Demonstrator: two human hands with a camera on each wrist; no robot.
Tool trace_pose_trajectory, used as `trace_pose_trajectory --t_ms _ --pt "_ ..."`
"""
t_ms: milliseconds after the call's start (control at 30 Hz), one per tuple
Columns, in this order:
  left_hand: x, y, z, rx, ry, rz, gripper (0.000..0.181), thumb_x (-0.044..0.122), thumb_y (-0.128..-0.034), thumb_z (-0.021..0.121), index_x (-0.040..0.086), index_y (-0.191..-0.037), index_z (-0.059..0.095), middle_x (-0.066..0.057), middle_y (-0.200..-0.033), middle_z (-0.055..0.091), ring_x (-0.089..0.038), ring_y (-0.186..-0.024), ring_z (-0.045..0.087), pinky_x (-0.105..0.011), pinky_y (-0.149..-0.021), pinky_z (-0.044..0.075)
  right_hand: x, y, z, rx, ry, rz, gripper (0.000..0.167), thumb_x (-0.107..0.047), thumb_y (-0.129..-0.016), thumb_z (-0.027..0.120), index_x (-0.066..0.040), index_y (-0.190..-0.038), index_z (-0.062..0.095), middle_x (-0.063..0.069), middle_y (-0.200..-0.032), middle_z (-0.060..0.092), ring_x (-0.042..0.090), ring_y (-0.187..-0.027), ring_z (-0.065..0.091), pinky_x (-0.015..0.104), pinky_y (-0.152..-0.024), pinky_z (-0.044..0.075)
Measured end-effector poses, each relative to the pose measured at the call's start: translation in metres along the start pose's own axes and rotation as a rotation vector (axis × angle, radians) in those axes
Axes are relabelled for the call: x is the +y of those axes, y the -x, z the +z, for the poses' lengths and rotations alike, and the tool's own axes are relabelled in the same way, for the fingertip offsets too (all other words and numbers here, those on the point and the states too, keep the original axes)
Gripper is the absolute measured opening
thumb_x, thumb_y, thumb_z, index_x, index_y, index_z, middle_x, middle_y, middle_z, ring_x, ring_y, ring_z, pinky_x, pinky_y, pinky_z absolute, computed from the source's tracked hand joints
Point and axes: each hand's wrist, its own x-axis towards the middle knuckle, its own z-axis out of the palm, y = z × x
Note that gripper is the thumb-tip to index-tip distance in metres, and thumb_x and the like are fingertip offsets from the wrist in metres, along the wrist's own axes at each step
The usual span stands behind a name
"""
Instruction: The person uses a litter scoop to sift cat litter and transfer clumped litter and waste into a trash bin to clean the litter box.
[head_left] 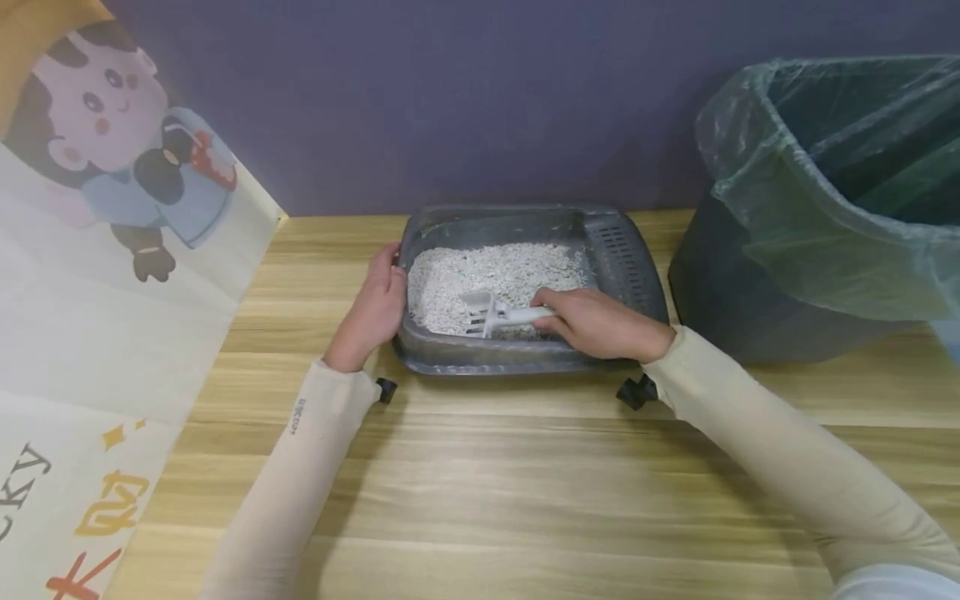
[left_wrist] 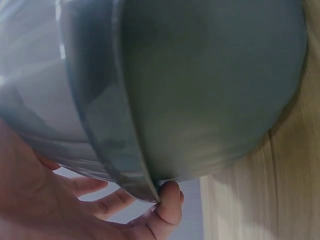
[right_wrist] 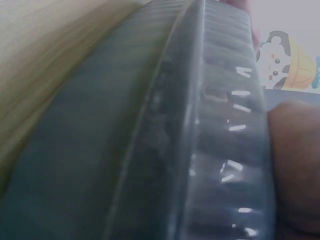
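A dark grey litter box (head_left: 480,354) stands on the wooden surface, with whitish pellet litter (head_left: 510,262) spread over its floor. At its left end my left hand (head_left: 377,304) grips the rim; the left wrist view shows curled fingers (left_wrist: 170,202) under the rim's lip. My right hand (head_left: 600,323) reaches over the front right rim and holds a light grey litter scoop (head_left: 517,316) by its handle. The scoop's slotted head lies at the litter near the front wall. In the right wrist view the box's side (right_wrist: 225,140) hides the scoop and most of the hand.
A dark grey bin (head_left: 738,292) with a translucent green liner (head_left: 795,225) stands close to the box's right. Behind the box rises a purple-grey wall (head_left: 450,100). A white panel with a cartoon figure (head_left: 112,125) borders the left side. Wooden surface (head_left: 510,492) stretches in front.
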Motion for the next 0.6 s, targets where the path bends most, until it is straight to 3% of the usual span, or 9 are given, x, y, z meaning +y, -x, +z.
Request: trace_pose_trajectory --t_ms 233,400,600 --pt "0.000 0.002 0.000 -0.015 0.009 -0.001 0.048 0.019 -0.1024 0.026 0.000 -0.147 0.021 -0.022 -0.146 0.025 -0.033 -0.135 0.025 -0.046 -0.112 0.020 0.004 0.006 0.000 0.021 -0.009 0.011 0.024 -0.027 -0.100 0.048 -0.015 -0.119 0.053 0.002 -0.074 0.057 0.012 -0.049 0.036 0.029 -0.047 0.035" --pt "0.001 0.002 -0.001 -0.015 -0.005 -0.011 0.049 0.021 -0.1029 0.026 0.002 -0.148 0.020 -0.021 -0.148 0.024 -0.033 -0.136 0.025 -0.048 -0.111 0.020 0.008 0.013 0.001 0.101 -0.011 0.003 0.030 -0.031 -0.100 0.046 -0.015 -0.125 0.050 -0.002 -0.069 0.050 0.012 -0.048 0.035 0.029 -0.047 0.034" --pt "0.000 0.004 -0.002 -0.020 -0.015 -0.008 0.049 0.022 -0.1030 0.025 0.003 -0.148 0.021 -0.020 -0.146 0.026 -0.034 -0.135 0.027 -0.050 -0.111 0.022 0.010 0.020 0.001 0.203 -0.038 0.054 0.035 -0.033 -0.100 0.045 -0.016 -0.130 0.049 -0.001 -0.068 0.047 0.014 -0.046 0.035 0.030 -0.044 0.033"
